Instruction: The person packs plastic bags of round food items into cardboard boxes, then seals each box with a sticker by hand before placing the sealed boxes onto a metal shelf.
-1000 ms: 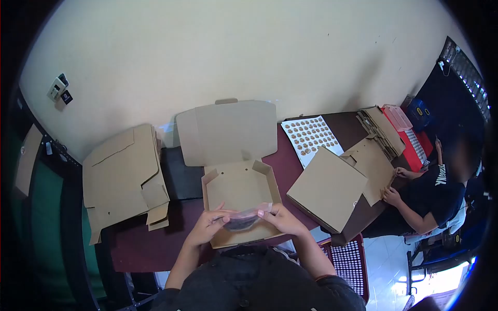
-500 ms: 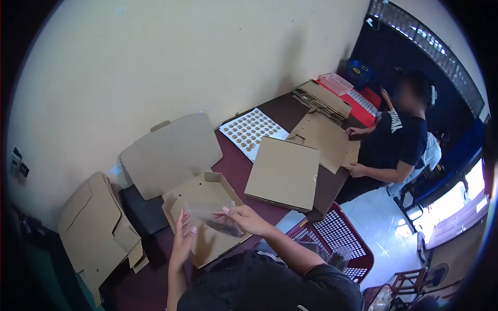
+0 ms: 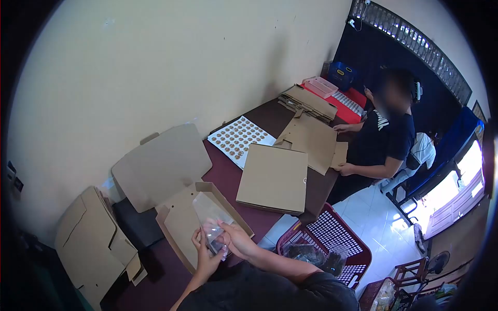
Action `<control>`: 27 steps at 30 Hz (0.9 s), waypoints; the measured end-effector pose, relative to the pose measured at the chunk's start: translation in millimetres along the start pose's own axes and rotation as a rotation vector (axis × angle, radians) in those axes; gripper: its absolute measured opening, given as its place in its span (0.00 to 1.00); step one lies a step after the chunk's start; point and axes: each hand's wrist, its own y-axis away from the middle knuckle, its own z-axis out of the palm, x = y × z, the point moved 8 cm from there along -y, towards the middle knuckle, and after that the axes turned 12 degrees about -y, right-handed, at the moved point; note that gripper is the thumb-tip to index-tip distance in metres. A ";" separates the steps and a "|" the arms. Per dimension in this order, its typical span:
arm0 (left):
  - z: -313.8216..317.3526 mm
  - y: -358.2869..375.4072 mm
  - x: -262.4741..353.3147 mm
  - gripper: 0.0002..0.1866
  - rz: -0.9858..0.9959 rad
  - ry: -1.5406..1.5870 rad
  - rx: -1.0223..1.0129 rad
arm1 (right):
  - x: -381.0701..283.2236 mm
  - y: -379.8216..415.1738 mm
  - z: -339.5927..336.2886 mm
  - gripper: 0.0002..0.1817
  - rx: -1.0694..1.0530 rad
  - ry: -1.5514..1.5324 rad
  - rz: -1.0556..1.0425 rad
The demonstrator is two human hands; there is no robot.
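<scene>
A clear plastic bag (image 3: 208, 208) with something dark in its lower part is held between my two hands, over an open cardboard box (image 3: 174, 220). My left hand (image 3: 206, 257) is closed round the bag's lower left side. My right hand (image 3: 239, 242) grips it from the right, fingers bent over the dark part. The bag's upper end points up and away from me. Behind the box its raised lid (image 3: 161, 166) leans near the wall. What the dark contents are, I cannot make out.
A closed cardboard box (image 3: 273, 179) sits to the right, beside a sheet of round stickers (image 3: 241, 139). Flattened cardboard (image 3: 85, 243) stands at left. A co-worker (image 3: 386, 135) handles a cardboard sheet (image 3: 310, 142). Below the table edge is a maroon basket (image 3: 340, 228) holding plastic bags.
My hands have come together at the bag's lower part. Before, they held it sideways between them; now it points upward. The whole view has shifted slightly.
</scene>
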 end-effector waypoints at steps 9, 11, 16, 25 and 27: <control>-5.5 9.9 -22.8 0.36 -0.480 1.014 -0.027 | -39.8 12.5 1.4 0.46 0.039 0.907 -0.483; 0.5 18.6 -24.7 0.34 -0.536 0.954 -0.027 | -22.9 3.9 -17.0 0.51 0.067 0.838 -0.428; -11.1 6.5 -20.4 0.29 -0.416 0.655 0.002 | -4.1 -1.3 -22.9 0.47 -0.044 0.529 -0.327; -32.0 -7.7 -4.7 0.15 -0.345 0.391 0.105 | -24.5 14.6 5.7 0.45 -0.022 0.696 -0.410; -33.3 -7.7 -4.7 0.15 -0.311 0.364 0.140 | -24.2 12.6 8.1 0.44 -0.075 0.738 -0.482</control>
